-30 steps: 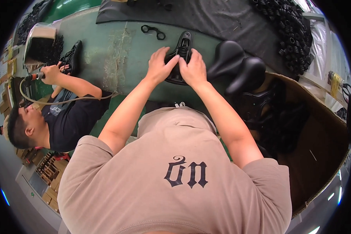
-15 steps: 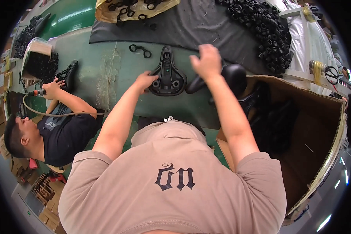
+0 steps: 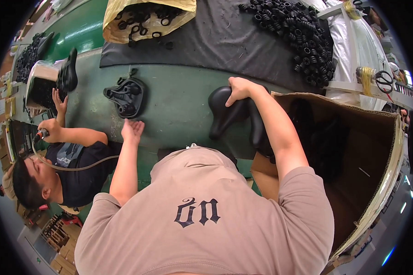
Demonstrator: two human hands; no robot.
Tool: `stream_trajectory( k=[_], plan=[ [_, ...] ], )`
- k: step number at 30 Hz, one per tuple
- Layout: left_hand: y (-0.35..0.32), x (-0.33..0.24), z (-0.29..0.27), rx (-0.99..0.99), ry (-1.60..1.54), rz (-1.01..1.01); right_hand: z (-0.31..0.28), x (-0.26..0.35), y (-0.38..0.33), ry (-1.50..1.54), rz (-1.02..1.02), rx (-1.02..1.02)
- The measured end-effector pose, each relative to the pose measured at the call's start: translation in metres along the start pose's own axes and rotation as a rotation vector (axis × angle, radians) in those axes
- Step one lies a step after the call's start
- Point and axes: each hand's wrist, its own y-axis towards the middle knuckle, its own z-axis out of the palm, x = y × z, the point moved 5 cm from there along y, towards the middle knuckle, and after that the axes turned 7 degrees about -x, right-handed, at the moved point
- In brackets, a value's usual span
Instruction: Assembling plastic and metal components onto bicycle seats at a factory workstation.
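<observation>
An upturned black bicycle saddle (image 3: 135, 99) lies on the green bench with its ribbed underside showing. My left hand (image 3: 133, 131) is open just off its near end, palm turned up and fingers outstretched. To the right, my right hand (image 3: 241, 90) grips the wide far end of another black bicycle saddle (image 3: 219, 109), whose smooth cover faces up. A further black saddle (image 3: 256, 126) is beside that one, partly behind my forearm. At the far edge of the upturned saddle sits a small black linked-ring part (image 3: 133, 72).
A large cardboard box (image 3: 374, 183) with dark saddles inside stands at right. Black coil springs (image 3: 303, 39) are heaped on a dark sheet (image 3: 206, 41). A yellow bag (image 3: 183, 17) holds black ring parts. On the left, a co-worker (image 3: 85, 156) holds a hosed tool (image 3: 41, 134).
The upturned saddle has moved left and rotated, and my left hand is now off it. My right hand has taken hold of a saddle. The co-worker's free hand has come off another saddle.
</observation>
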Motion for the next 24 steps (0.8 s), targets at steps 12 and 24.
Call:
stream_trajectory(
  k=[12,24],
  plan=[
    [-0.158,0.047,0.202,0.774,0.917,-0.485,-0.013,0.164,-0.097,0.285,-0.833,-0.468],
    [-0.145,0.036,0.201,0.777,1.644,0.557,-0.062,0.085,-0.023,-0.179,-0.503,-1.087]
  ],
)
